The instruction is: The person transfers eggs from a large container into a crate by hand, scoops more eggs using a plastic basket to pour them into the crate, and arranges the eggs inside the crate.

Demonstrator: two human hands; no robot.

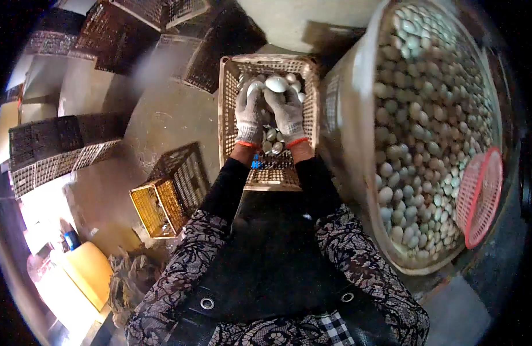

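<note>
Both of my hands wear greyish-white knitted gloves with red-orange cuffs and reach over a plastic crate (224, 115) with lattice walls. My left hand (250, 115) has its fingers curled round a pale egg (255, 87). Close beside it, my right hand (285, 115) grips another whitish egg (276, 84) near the fingertips. More eggs (272, 141) lie in the crate below and between my wrists, and several others sit at its far end. The undersides of both hands are hidden.
At my right stands a big tub (358, 115) heaped with eggs, with a pink plastic basket (479, 196) resting at its near right edge. A yellow crate (156, 207) is on the floor to the left. Dark stacked crates (70, 138) line the far left.
</note>
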